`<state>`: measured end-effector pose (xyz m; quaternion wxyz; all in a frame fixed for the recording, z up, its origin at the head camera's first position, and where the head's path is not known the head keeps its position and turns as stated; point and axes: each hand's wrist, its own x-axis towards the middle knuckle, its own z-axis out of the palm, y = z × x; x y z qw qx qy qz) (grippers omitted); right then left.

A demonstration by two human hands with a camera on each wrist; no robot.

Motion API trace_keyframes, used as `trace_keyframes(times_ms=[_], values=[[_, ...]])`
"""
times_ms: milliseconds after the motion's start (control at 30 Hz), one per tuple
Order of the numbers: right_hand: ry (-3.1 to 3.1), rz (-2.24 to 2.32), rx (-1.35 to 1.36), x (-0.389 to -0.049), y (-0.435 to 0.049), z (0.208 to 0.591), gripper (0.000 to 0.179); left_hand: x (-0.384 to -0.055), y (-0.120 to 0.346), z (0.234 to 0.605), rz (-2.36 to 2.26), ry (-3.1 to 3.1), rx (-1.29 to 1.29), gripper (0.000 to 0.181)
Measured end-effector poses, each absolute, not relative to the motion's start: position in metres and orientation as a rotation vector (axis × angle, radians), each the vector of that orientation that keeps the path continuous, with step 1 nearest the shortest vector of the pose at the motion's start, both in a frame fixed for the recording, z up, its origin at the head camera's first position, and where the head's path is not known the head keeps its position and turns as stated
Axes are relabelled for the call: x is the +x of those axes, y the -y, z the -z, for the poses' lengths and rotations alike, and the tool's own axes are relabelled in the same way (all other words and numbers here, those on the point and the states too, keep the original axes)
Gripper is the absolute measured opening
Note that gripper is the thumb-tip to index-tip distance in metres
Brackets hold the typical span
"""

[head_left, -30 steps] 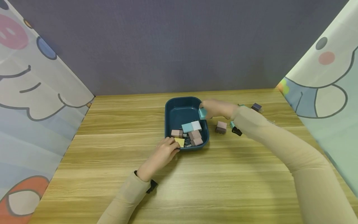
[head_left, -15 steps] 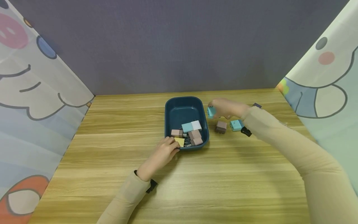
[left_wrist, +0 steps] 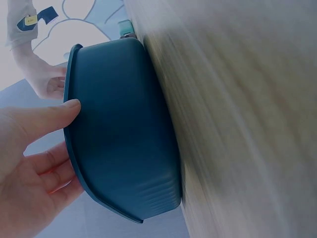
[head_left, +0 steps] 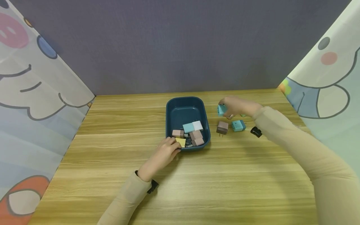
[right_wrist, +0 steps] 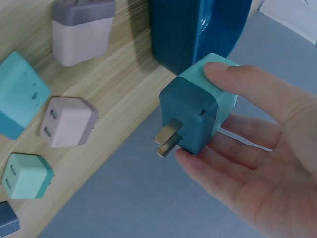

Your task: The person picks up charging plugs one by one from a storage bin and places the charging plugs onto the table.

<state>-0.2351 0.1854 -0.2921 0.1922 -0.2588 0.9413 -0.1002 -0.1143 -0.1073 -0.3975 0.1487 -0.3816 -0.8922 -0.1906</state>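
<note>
My right hand point(head_left: 237, 106) pinches a teal charger plug point(head_left: 221, 110) between thumb and fingers, to the right of the dark blue plastic bin point(head_left: 182, 114). In the right wrist view, that charger plug point(right_wrist: 190, 116) has a darker teal front with two metal prongs pointing away from the palm. Over at the bin's near left corner, my left hand point(head_left: 164, 151) grips the rim. The left wrist view has its thumb on the outer wall of the bin point(left_wrist: 119, 119) and the other fingers behind the rim. Inside lie several charger plugs: yellow point(head_left: 181, 142), light blue, white and pinkish brown.
On the wooden table right of the bin lie a pinkish-brown charger plug point(head_left: 222, 127) and a light blue one point(head_left: 238, 125). The right wrist view also has a small pink plug point(right_wrist: 67, 121), a mint green one point(right_wrist: 27, 176) and a dark blue one point(right_wrist: 7, 220). A grey panel point(head_left: 180, 47) stands behind.
My right hand has moved rightward from the bin's right rim, still holding the teal charger plug. The light blue plug on the table has come into full view. My left hand stays on the rim.
</note>
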Motion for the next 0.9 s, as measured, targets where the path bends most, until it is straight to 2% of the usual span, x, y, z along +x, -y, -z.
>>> trace_keyframes(times_ms=[267,567,900], values=[[-2.702,0.257,-0.737,-0.232,-0.204,0.296,0.053,-0.113,0.107,0.396,0.541,2.574,-1.096,0.006],[-2.709,0.305,-0.666,-0.232,-0.227,0.3,0.045,-0.113,0.106,0.397,0.522,2.58,-1.089,0.006],[-2.708,0.288,-0.64,-0.233,-0.247,0.305,0.048,-0.112,0.106,0.397,0.519,2.587,-1.089,0.006]])
